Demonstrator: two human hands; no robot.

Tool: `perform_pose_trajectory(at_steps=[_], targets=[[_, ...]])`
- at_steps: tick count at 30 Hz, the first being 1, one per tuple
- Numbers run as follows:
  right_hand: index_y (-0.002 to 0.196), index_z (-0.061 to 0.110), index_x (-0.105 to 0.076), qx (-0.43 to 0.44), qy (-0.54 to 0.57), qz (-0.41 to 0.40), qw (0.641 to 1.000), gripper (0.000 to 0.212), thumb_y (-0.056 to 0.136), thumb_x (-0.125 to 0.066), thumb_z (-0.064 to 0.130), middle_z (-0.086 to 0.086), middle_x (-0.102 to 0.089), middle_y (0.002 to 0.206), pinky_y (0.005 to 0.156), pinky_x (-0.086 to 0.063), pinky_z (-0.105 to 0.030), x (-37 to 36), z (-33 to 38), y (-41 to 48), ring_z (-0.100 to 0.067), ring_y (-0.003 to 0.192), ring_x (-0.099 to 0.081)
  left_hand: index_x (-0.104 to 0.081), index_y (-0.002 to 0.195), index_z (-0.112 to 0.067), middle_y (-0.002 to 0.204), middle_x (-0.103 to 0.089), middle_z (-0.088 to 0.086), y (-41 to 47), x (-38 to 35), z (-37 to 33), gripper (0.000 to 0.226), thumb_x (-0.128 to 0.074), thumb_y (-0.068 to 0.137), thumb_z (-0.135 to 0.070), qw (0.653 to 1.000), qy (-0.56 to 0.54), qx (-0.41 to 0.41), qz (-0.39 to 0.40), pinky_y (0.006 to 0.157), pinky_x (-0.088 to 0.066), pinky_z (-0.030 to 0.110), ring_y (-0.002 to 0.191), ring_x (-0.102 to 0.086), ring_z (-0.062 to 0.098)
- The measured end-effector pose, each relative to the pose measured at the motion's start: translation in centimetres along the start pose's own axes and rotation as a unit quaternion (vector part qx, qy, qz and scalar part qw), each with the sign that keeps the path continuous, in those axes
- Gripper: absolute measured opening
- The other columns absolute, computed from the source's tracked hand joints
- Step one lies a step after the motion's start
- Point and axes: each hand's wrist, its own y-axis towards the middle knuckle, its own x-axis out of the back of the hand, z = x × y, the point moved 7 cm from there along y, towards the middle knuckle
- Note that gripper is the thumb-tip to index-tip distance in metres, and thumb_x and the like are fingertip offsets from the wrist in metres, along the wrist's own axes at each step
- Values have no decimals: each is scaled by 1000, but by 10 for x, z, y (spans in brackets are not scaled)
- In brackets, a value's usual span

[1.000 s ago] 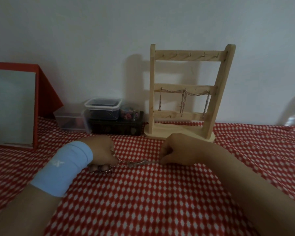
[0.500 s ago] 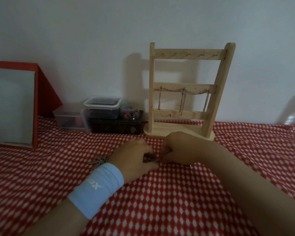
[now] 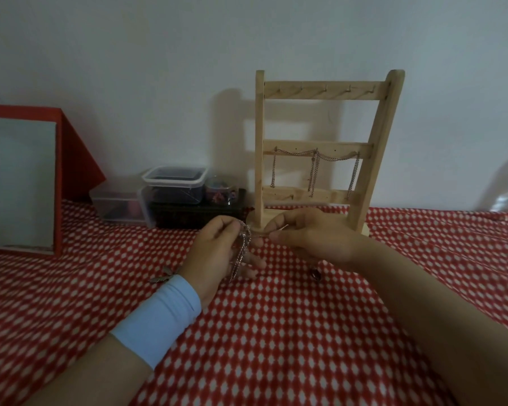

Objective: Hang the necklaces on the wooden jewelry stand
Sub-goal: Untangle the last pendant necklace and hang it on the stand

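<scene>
Both hands, left hand (image 3: 217, 253) and right hand (image 3: 311, 238), pinch one necklace (image 3: 242, 247); the stand (image 3: 323, 148) seems to carry two chains (image 3: 314, 171), top hooks free.

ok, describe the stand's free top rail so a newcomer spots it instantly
Find the wooden jewelry stand against the white wall, behind both hands on the red checked cloth. It has three crossbars; the top rail is the highest. Unlike the middle rail, draped with silver chains, its pegs are bare.
</scene>
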Motion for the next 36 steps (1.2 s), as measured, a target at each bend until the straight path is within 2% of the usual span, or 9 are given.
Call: perform_pose_trajectory(at_steps=[2, 5, 11, 15, 18, 20, 22, 25, 36], targets=[[100, 18, -76, 21, -62, -31, 997, 13, 98, -64, 24, 11, -76, 79, 63, -50, -12, 4, 5, -1, 0, 69, -69, -55, 104, -6, 83, -73, 18, 0, 1, -2, 21, -40, 105, -20, 1000, 13, -8, -11, 45, -52, 29, 58, -66, 31], [98, 20, -79, 41, -71, -34, 996, 15, 98, -65, 26, 12, -78, 96, 86, -54, -18, 3, 6, 0, -1, 92, -72, -58, 106, -6, 87, -74, 15, 0, 4, -4, 21, -43, 104, -20, 999, 21, -11, -23, 48, -54, 30, 65, -69, 29], [88, 7, -76, 42, 57, -37, 997, 18, 99, -62, 8, -8, -73, 81, 72, -55, -25, 4, 3, 1, -18, 74, -66, -72, 91, -10, 92, -71, 8, 6, 10, -2, 20, -54, 97, -17, 1000, 5, -8, -21, 83, -56, 38, 91, -66, 21], [82, 12, -70, 30, 123, -7, 992, 23, 102, -57, 12, 0, -55, 61, 47, -36, -22, -5, 2, 2, -14, 51, -42, -76, 79, -20, 80, -69, 0, 4, 2, -9, 29, -53, 96, -18, 999, -40, -9, 28, 76, -47, 32, 78, -61, 14], [87, 14, -73, 33, 94, -28, 995, 20, 101, -59, 15, 5, -49, 55, 43, -28, -19, -3, 5, 1, -9, 46, -35, -76, 79, -20, 74, -65, -1, 4, 2, -12, 26, -55, 95, -19, 999, -38, -13, 37, 71, -45, 28, 69, -56, 12], [93, 12, -75, 44, 80, -38, 995, 17, 100, -60, 15, 7, -58, 56, 46, -35, -15, -3, 11, -2, -6, 45, -47, -75, 83, -19, 73, -64, -1, 4, 3, -13, 22, -56, 93, -20, 998, -45, -6, 40, 70, -44, 27, 68, -54, 12], [97, 15, -77, 68, 44, -58, 995, 14, 98, -63, 15, 9, -75, 75, 65, -49, -13, -1, 16, -4, -1, 67, -68, -76, 89, -19, 78, -67, -1, 4, 2, -13, 18, -59, 89, -23, 996, -68, 1, 49, 74, -45, 29, 71, -57, 13], [98, 21, -80, 82, -3, -84, 993, 13, 95, -68, 17, 12, -79, 95, 84, -55, -16, 0, 19, -3, -1, 90, -72, -72, 107, -17, 90, -72, 1, 4, 0, -15, 25, -57, 87, -20, 993, -99, 0, 58, 86, -48, 34, 78, -63, 14], [100, 22, -82, 38, -34, -103, 993, 20, 99, -64, 30, 14, -79, 93, 77, -50, -9, 0, 10, -1, 3, 87, -71, -50, 137, -31, 107, -73, 0, 1, 2, -25, 60, -43, 95, 11, 995, -11, -88, 44, 77, -59, 30, 84, -72, 20]])
